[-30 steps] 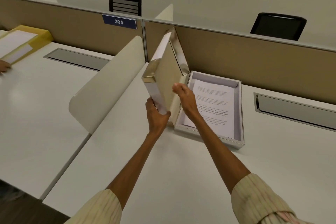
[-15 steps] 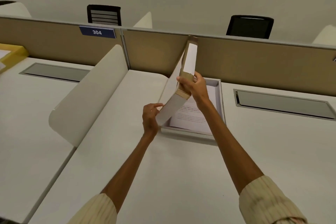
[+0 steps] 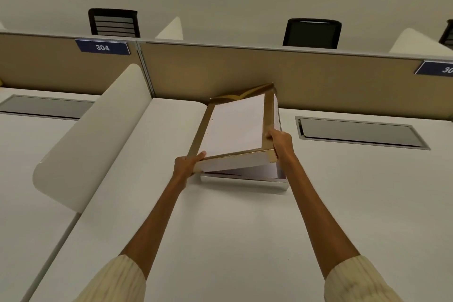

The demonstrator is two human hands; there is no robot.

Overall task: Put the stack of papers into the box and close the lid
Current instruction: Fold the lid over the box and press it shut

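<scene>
Lowered lid [image 3: 236, 127] now between both hands' fingers [image 3: 199, 155].

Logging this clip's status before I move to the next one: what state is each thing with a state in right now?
White gold-edged box lid: tilted over the box, near edge raised, not shut.
White cardboard box base: on the desk, gap open at the front.
Stack of papers: hidden under the lid, cannot tell.
Left hand: gripping the lid's near left corner.
Right hand: gripping the lid's near right corner.
</scene>
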